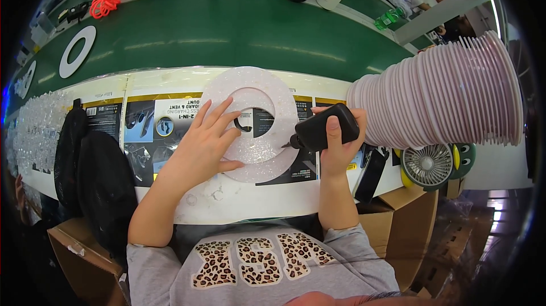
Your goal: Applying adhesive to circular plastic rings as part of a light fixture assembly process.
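Note:
Flat, pale glittery rings (284,104) lie overlapping in front of me, with a round hole in the middle. My left hand (213,138) rests on their left side, fingers spread and stretched out, gripping nothing. In my right hand (341,149) is a black squeeze bottle (324,129), tilted so that its narrow nozzle points left. The nozzle tip is at the right part of the rings; whether it touches them I cannot tell. Under the rings is a printed sheet (148,152) on the white work surface.
A long stack of pale rings (432,95) lies at the right. Below it are a small fan (427,165) and a dark phone (372,175). Black cloth (105,175) and clear plastic pieces (42,129) are at the left. A white ring (85,40) lies on the green surface (187,33).

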Demonstrator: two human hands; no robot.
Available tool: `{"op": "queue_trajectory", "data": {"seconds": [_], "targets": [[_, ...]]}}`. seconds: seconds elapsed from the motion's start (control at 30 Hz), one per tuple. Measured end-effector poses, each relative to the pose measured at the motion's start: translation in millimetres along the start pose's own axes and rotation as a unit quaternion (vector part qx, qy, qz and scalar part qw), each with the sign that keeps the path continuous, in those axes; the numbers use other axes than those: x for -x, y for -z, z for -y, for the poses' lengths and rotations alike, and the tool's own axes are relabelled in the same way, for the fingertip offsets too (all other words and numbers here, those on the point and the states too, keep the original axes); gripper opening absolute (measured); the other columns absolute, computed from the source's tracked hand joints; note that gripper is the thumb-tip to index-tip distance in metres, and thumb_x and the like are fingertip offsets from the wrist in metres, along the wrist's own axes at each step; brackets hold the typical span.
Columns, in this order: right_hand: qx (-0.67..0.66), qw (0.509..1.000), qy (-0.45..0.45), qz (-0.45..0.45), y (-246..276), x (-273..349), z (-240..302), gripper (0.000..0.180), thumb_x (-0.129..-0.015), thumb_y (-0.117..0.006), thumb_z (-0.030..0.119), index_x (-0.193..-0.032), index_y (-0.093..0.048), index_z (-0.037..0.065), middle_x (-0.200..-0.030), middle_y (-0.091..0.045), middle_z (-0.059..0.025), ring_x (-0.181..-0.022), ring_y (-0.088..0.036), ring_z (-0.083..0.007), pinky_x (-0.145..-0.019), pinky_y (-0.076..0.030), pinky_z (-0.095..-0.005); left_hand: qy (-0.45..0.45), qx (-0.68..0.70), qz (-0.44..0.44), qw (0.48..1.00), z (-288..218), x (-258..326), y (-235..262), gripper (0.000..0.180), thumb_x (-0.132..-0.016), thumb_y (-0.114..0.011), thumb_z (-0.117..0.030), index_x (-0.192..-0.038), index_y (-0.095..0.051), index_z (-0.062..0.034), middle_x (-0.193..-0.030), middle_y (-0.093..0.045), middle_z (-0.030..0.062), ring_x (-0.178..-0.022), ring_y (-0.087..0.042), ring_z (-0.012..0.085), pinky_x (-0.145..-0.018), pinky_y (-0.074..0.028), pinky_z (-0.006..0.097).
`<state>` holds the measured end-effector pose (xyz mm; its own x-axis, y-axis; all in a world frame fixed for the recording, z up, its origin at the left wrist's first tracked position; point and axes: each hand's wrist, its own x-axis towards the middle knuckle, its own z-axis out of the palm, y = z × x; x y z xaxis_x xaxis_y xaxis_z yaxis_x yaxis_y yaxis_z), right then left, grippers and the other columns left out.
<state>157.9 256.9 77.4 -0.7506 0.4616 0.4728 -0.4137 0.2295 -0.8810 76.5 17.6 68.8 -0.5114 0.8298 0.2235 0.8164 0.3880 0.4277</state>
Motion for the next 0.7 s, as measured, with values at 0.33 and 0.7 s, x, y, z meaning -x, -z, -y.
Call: {"op": "queue_trajectory", "data": {"seconds": [0.33, 0.7], "targets": [[0.024, 1.000, -0.013, 0.012, -8.2, 1.9, 4.6, 0.032, -0.087, -0.068, 0.024, -0.091, -0.043, 0.005, -0.083, -0.067, -0.0167, -0.076, -0.065, -0.0184, -0.071, -0.051, -0.0273, 0.002, 0.001, -0.002, 1.000, -0.7, -0.2, 0.0, 0.042, -0.064, -0.080, -0.029, -0.093, -0.061, -0.0051, -0.130, -0.050, 0.0126, -0.136, -0.031, 0.0317, -0.114, -0.020, 0.051], [0.023, 0.999, -0.022, 0.011, -9.4, 2.5, 3.6, 0.031, -0.087, -0.068, 0.023, -0.092, -0.044, 0.004, -0.081, -0.063, -0.0129, -0.079, -0.066, -0.0203, -0.071, -0.052, -0.0275, 0.004, 0.002, 0.000, 1.000, -0.6, -0.2, -0.3, 0.043, -0.064, -0.081, -0.030, -0.093, -0.061, -0.0055, -0.130, -0.049, 0.0120, -0.136, -0.031, 0.0316, -0.114, -0.020, 0.051]]}}
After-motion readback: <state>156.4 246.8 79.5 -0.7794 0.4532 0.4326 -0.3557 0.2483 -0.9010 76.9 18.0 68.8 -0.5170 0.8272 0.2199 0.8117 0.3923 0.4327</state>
